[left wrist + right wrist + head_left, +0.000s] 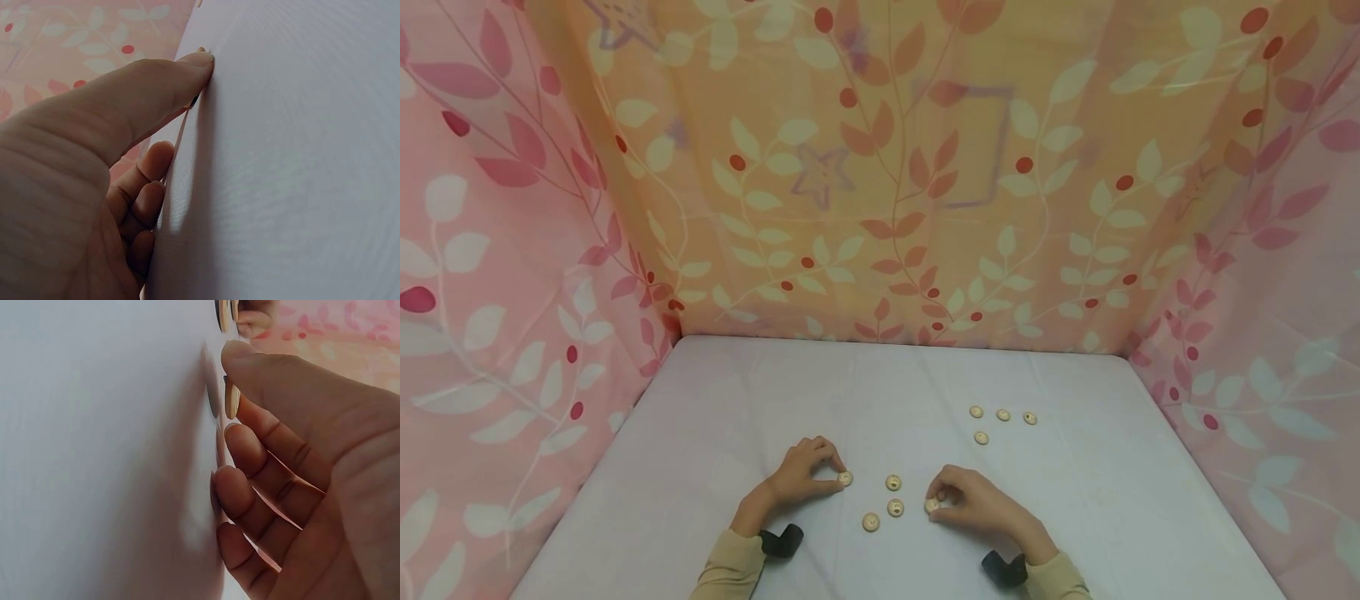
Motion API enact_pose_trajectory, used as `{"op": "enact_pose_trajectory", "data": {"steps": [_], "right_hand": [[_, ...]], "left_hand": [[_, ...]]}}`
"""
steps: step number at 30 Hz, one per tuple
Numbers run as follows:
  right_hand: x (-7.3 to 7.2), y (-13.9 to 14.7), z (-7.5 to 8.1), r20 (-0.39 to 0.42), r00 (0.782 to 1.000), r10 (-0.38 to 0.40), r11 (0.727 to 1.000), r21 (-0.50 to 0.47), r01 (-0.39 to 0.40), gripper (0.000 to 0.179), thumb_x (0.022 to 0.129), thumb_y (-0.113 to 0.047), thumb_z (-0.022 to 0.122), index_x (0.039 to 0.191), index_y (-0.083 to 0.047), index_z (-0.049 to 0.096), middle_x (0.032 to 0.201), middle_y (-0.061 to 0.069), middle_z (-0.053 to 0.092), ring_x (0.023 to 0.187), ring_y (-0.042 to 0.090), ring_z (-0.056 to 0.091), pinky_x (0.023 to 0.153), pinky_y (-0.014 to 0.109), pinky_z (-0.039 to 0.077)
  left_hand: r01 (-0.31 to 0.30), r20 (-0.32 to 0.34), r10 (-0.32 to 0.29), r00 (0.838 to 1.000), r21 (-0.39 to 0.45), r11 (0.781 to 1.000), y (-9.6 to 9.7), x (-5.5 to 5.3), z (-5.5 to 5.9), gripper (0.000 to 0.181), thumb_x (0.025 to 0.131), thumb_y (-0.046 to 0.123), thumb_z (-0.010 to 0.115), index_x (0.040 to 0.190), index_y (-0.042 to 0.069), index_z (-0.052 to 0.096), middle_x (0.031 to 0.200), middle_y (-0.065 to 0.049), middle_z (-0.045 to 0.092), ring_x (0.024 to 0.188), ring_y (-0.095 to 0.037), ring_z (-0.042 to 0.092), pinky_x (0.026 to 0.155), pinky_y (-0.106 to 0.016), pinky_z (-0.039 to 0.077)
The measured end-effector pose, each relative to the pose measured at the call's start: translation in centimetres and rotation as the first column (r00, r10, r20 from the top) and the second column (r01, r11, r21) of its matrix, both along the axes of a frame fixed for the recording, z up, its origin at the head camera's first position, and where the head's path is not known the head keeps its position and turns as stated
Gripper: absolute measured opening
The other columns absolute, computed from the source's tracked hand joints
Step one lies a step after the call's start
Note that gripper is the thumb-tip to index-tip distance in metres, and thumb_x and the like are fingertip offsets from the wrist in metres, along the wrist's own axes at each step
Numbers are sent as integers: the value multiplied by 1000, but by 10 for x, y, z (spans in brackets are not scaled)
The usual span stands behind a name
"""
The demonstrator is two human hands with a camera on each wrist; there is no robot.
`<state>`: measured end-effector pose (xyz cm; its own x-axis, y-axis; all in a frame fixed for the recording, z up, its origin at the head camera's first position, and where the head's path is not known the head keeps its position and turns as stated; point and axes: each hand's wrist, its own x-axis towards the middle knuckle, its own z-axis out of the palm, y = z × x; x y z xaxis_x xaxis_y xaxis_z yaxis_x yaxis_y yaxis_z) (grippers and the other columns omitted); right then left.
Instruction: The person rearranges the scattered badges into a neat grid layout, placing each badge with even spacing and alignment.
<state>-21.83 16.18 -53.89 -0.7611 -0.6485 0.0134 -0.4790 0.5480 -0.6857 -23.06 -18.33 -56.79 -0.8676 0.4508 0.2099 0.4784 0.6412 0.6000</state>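
Several small round wooden discs with dark marks on their faces lie on a white-covered table. In the head view my left hand point(805, 473) pinches one disc point(845, 478) at its edges between thumb and forefinger, close to the tabletop. That disc is mostly hidden behind the thumb point(156, 84) in the left wrist view. My right hand point(973, 500) pinches another disc point(932, 506) by thumb and forefinger. The right wrist view shows this disc on edge point(232, 400), slightly above the surface, with the other fingers point(240, 494) curled near the table.
Between the hands lie three discs: an upper one point(892, 482), a middle one point(896, 507) and a lower left one point(871, 522). Further back right sits a group of several discs point(1003, 415). Patterned cloth point(895, 167) walls the table point(760, 375) at the back and sides.
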Motion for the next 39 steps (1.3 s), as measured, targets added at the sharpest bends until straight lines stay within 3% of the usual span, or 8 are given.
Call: {"op": "enact_pose_trajectory", "data": {"steps": [16,24,29,39], "right_hand": [[-9,19,0,-64,996,-56,998,-43,54,21,78,-28,73,94,-22,62,86,-8,59,79,9,55,72,22,43],[-15,29,-3,-66,991,-120,993,-7,120,19,79,-35,71,93,-26,61,84,-12,58,77,8,53,70,22,43],[-18,37,-4,-62,981,-184,983,10,185,19,79,-40,70,91,-29,61,83,-14,57,75,7,52,68,22,42],[-23,50,-3,-127,943,-309,950,2,311,22,76,-34,75,91,-25,63,80,-13,56,71,7,50,64,22,41]], "left_hand": [[1,26,-2,1000,3,1000,1,1,4,17,77,36,73,87,29,62,100,12,54,95,-13,43,79,-38,28],[3,13,-3,1000,2,1000,1,1,4,18,76,36,74,87,28,62,100,12,55,94,-13,44,78,-37,28],[4,13,-4,1000,1,1000,1,1,3,18,76,36,74,87,28,62,100,12,54,93,-12,44,78,-36,28],[2,18,-3,1000,10,1000,1,2,4,18,77,38,73,87,29,61,101,13,54,96,-13,44,80,-39,29]]}}
